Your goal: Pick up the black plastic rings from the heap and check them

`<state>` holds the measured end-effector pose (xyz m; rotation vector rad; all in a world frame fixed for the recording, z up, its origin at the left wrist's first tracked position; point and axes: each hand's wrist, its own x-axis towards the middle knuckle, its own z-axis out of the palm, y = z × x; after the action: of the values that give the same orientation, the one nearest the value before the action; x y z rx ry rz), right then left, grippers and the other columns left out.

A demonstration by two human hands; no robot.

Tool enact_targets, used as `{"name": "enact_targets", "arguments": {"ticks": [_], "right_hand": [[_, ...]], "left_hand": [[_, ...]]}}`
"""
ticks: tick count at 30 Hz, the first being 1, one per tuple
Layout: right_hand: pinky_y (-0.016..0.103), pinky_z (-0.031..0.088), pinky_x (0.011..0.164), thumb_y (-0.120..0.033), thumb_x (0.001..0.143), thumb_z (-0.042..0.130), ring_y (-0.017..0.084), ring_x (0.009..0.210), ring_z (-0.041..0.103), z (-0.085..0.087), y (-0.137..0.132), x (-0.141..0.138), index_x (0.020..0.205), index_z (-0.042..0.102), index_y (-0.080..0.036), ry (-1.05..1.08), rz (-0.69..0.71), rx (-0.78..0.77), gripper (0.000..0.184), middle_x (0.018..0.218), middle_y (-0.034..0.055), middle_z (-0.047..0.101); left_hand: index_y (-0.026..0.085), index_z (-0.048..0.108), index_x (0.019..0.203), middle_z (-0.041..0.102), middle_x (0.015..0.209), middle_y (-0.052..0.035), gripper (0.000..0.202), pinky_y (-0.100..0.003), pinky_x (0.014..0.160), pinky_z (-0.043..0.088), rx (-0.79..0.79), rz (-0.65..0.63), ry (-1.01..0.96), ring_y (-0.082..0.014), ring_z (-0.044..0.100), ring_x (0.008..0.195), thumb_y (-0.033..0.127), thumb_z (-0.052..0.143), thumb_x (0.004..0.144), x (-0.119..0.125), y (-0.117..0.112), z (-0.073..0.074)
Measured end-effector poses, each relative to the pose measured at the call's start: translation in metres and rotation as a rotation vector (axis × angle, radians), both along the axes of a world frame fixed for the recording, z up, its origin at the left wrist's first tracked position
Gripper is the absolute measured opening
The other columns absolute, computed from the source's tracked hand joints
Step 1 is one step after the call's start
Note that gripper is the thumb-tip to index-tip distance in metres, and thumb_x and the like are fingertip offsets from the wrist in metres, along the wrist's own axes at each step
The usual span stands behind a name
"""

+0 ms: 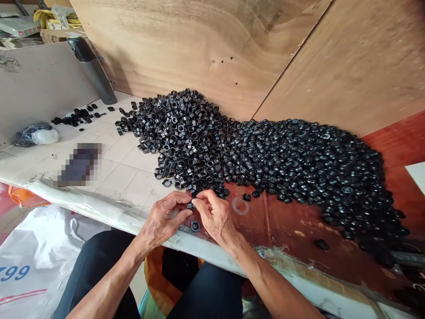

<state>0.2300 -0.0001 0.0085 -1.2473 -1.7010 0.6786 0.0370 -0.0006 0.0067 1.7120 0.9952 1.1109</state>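
Observation:
Near the table's front edge my left hand (166, 217) and my right hand (214, 216) meet fingertip to fingertip. Between them is a small black plastic piece (189, 205), partly covered by the fingers. The left thumb and fingers close on it, and the right thumb and forefinger pinch at its right side. Just below, a black ring-shaped part (195, 226) with side tabs lies on the table. Behind the hands rises a heap of black plastic rings (186, 128). It runs to the right into a larger heap of black caps (299, 159).
A dark cylindrical bottle (94, 73) stands at the back left, near small black bits (78, 116) and a plastic bag (36, 134). Wooden boards (186, 44) wall off the back. A white sack (29, 261) lies below left; an orange bag (156, 279) is beneath the table edge.

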Motion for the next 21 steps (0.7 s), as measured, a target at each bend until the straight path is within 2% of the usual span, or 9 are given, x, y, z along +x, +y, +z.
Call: {"name": "enact_targets", "arguments": {"ticks": [3, 6, 8, 10, 11, 15, 18, 19, 21], "right_hand": [[0.022, 0.047, 0.057, -0.032, 0.103, 0.057, 0.012, 0.057, 0.058, 0.005, -0.002, 0.001, 0.094, 0.067, -0.021, 0.011, 0.046, 0.022, 0.018, 0.072, -0.0007, 0.066], [0.025, 0.052, 0.069, -0.027, 0.101, 0.058, 0.016, 0.072, 0.065, 0.005, -0.003, 0.003, 0.103, 0.070, -0.020, -0.013, 0.129, 0.088, 0.014, 0.084, 0.0031, 0.071], [0.025, 0.049, 0.066, -0.028, 0.102, 0.058, 0.015, 0.066, 0.062, 0.002, -0.002, 0.003, 0.090, 0.068, -0.020, -0.043, 0.119, 0.076, 0.018, 0.075, 0.0013, 0.067], [0.025, 0.045, 0.060, -0.030, 0.106, 0.052, 0.013, 0.056, 0.056, -0.002, -0.001, 0.003, 0.071, 0.060, -0.022, -0.076, 0.081, 0.045, 0.037, 0.062, -0.0011, 0.060], [0.025, 0.043, 0.058, -0.032, 0.107, 0.050, 0.012, 0.053, 0.053, -0.003, -0.001, 0.003, 0.067, 0.056, -0.022, -0.077, 0.067, 0.030, 0.041, 0.059, -0.0020, 0.056], [0.024, 0.040, 0.055, -0.038, 0.103, 0.054, 0.011, 0.052, 0.049, 0.004, -0.003, 0.002, 0.076, 0.060, -0.022, -0.007, 0.098, -0.023, 0.032, 0.058, -0.0048, 0.052], [0.025, 0.038, 0.054, -0.035, 0.101, 0.058, 0.011, 0.052, 0.044, 0.012, -0.004, 0.002, 0.062, 0.048, -0.022, -0.021, 0.120, -0.027, 0.042, 0.054, -0.0053, 0.044], [0.025, 0.038, 0.054, -0.034, 0.099, 0.060, 0.011, 0.052, 0.045, 0.013, -0.004, 0.002, 0.063, 0.049, -0.022, -0.013, 0.115, -0.029, 0.039, 0.056, -0.0051, 0.046], [0.024, 0.043, 0.055, -0.033, 0.094, 0.066, 0.011, 0.055, 0.050, 0.014, -0.004, 0.002, 0.082, 0.062, -0.021, 0.032, 0.120, -0.041, 0.018, 0.067, -0.0034, 0.058]], "left_hand": [[0.021, 0.071, 0.112, 0.074, 0.117, -0.0095, 0.015, -0.040, 0.092, 0.069, -0.030, 0.011, -0.014, -0.0254, 0.076, 0.109, 0.027, 0.070, 0.098, 0.000, -0.001, -0.001], [0.020, 0.070, 0.111, 0.071, 0.125, -0.0106, 0.016, -0.036, 0.080, 0.070, -0.110, 0.025, -0.074, -0.0202, 0.079, 0.091, 0.027, 0.072, 0.097, 0.001, -0.001, -0.001], [0.019, 0.070, 0.111, 0.071, 0.125, -0.0106, 0.017, -0.034, 0.079, 0.070, -0.120, 0.020, -0.086, -0.0188, 0.079, 0.088, 0.028, 0.072, 0.097, 0.001, -0.001, 0.000], [0.019, 0.071, 0.110, 0.073, 0.121, -0.0102, 0.016, -0.035, 0.086, 0.070, -0.087, 0.020, -0.072, -0.0207, 0.078, 0.096, 0.027, 0.072, 0.096, 0.001, -0.001, 0.002], [0.018, 0.071, 0.110, 0.073, 0.120, -0.0103, 0.016, -0.035, 0.088, 0.069, -0.078, 0.023, -0.070, -0.0212, 0.078, 0.098, 0.027, 0.072, 0.096, 0.001, -0.001, 0.002], [0.018, 0.068, 0.110, 0.070, 0.126, -0.0111, 0.016, -0.033, 0.077, 0.070, -0.140, 0.026, -0.121, -0.0169, 0.078, 0.081, 0.028, 0.072, 0.097, 0.001, -0.001, 0.000], [0.019, 0.067, 0.111, 0.070, 0.124, -0.0102, 0.018, -0.032, 0.073, 0.070, -0.172, 0.030, -0.142, -0.0158, 0.078, 0.076, 0.029, 0.072, 0.097, 0.001, -0.002, -0.003], [0.019, 0.067, 0.111, 0.070, 0.125, -0.0101, 0.018, -0.032, 0.073, 0.070, -0.177, 0.031, -0.144, -0.0158, 0.078, 0.076, 0.029, 0.072, 0.097, 0.001, -0.002, -0.004], [0.019, 0.066, 0.112, 0.070, 0.126, -0.0105, 0.019, -0.033, 0.073, 0.070, -0.186, 0.035, -0.149, -0.0151, 0.077, 0.074, 0.030, 0.072, 0.097, 0.001, -0.002, -0.005]]}}
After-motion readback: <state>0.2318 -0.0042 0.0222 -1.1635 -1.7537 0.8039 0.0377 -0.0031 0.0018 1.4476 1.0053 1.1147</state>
